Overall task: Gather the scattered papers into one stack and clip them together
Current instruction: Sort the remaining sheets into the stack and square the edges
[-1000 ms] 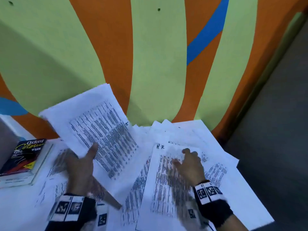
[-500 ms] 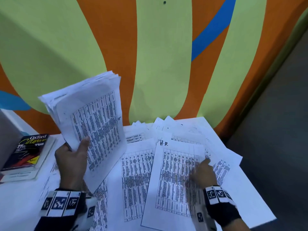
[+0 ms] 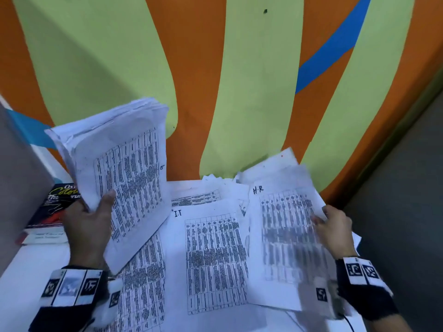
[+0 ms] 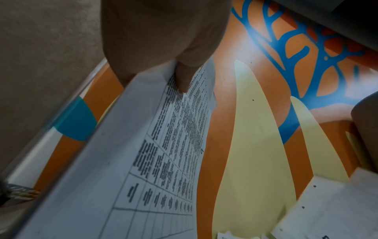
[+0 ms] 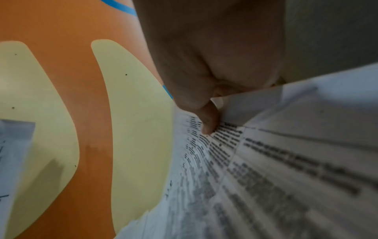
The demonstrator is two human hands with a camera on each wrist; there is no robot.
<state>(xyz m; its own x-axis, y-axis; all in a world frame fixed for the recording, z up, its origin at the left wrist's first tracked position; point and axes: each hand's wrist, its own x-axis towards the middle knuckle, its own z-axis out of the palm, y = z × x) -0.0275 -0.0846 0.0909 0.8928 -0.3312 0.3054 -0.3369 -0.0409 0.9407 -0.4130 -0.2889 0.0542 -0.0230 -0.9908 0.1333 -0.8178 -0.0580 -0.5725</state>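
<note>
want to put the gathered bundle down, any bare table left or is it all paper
Bare table shows only at the near left, between the book and the left hand. From there rightward, loose sheets overlap to the far edge; the right hand is lifting one.

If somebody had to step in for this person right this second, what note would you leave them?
Left hand: grips the gathered stack, raised off the table.
Right hand: pinches the right edge of the sheet marked H.R, lifting it.
On the table: the sheet marked I.T and more loose sheets around and beneath it; a book at the left.
Done: part of the papers gathered.
Left: add the H.R sheet and the rest, square the stack, clip it. No clip is in view.
</note>
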